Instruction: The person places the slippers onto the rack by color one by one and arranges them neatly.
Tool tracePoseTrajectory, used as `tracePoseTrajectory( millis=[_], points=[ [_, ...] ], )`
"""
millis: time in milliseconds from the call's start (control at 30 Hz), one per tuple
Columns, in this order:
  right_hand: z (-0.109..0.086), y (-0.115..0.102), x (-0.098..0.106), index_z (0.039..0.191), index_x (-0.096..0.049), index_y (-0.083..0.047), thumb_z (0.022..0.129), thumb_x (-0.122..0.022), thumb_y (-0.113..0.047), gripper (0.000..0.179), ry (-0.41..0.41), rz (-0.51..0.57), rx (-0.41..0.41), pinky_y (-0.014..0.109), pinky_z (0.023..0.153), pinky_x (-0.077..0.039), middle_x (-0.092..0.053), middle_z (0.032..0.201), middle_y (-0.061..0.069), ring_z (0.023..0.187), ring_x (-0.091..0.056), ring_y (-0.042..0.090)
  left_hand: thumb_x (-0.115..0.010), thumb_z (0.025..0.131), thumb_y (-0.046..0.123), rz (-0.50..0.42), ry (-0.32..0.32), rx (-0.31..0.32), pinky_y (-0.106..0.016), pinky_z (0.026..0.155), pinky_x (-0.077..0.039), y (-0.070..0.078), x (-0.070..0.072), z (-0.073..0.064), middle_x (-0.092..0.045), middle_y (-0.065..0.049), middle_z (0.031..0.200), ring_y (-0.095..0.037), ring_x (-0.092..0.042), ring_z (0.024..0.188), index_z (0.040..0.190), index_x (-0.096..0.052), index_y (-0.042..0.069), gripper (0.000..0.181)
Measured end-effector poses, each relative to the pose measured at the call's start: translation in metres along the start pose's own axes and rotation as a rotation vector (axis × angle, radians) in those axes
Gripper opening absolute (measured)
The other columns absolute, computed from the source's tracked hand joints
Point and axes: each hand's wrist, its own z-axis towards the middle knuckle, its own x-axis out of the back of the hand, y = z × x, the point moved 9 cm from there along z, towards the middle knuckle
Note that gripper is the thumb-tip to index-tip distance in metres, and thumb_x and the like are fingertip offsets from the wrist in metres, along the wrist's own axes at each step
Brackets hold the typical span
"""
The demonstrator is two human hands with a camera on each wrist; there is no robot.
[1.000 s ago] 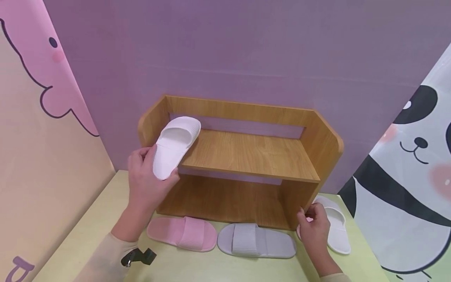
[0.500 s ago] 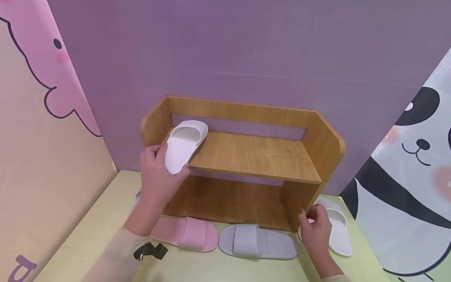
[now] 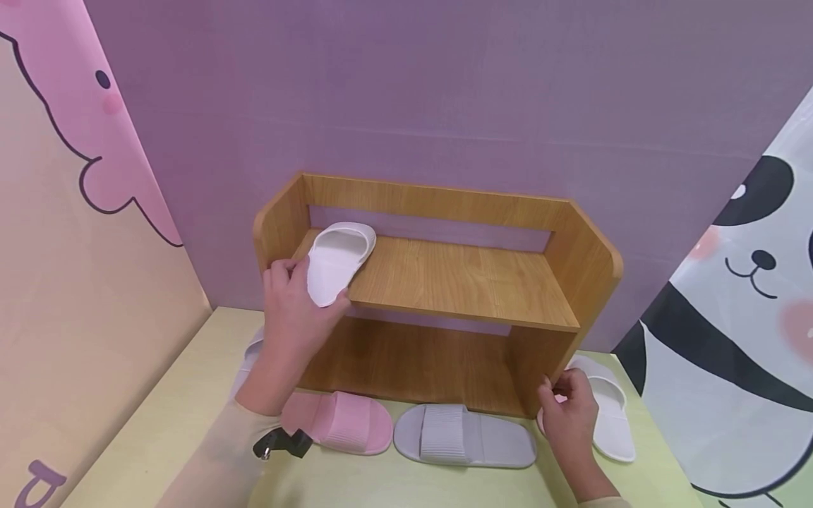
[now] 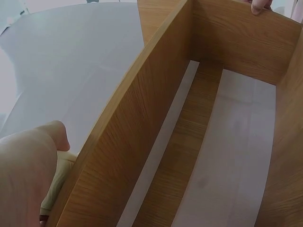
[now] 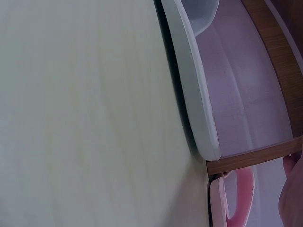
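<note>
My left hand holds a white slipper by its heel end, thumb on one side and fingers on the other. The slipper's toe points to the back, over the left end of the upper board of a wooden shoe rack. At the rack's lower right front corner, my right hand pinches the edge of the side panel; in the left wrist view its fingertip shows over that panel. A pink slipper and a grey slipper lie in front of the rack.
A white slipper lies right of the rack, beside a mostly hidden pink slipper. Left of the rack, another pale slipper is partly behind my left forearm. A purple wall rises behind the pale yellow tabletop.
My left hand has moved right and slightly forward with the white slipper, lowering it towards the upper board. The pale slipper at left has come into view. My right hand stays on the panel.
</note>
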Motion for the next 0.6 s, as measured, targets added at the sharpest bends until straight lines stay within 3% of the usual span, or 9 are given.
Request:
tracePoseTrajectory(
  millis=[233,600],
  points=[
    [0.001,-0.001,0.001,0.098,-0.063,0.004,0.093,-0.071,0.008,0.011,0.003,-0.016,0.002,0.009,0.073,-0.046,-0.069,0.09,0.011,0.079,-0.06,-0.005,-0.087,0.083,0.045,0.028,-0.045,0.027,-0.058,0.101,-0.047,0.002,-0.005,0.001,-0.055,-0.026,0.13,-0.044,-0.048,0.125,0.143,-0.064,-0.008,0.084],
    [-0.001,-0.001,0.003,0.099,-0.063,0.003,0.093,-0.072,0.007,0.011,0.005,-0.036,-0.005,0.011,0.075,-0.048,-0.069,0.092,0.013,0.08,-0.059,-0.006,-0.084,0.087,0.052,0.155,-0.118,0.011,-0.057,0.099,-0.048,0.004,-0.011,0.001,-0.057,-0.027,0.133,-0.045,-0.051,0.121,0.142,-0.063,-0.01,0.085]
  ],
)
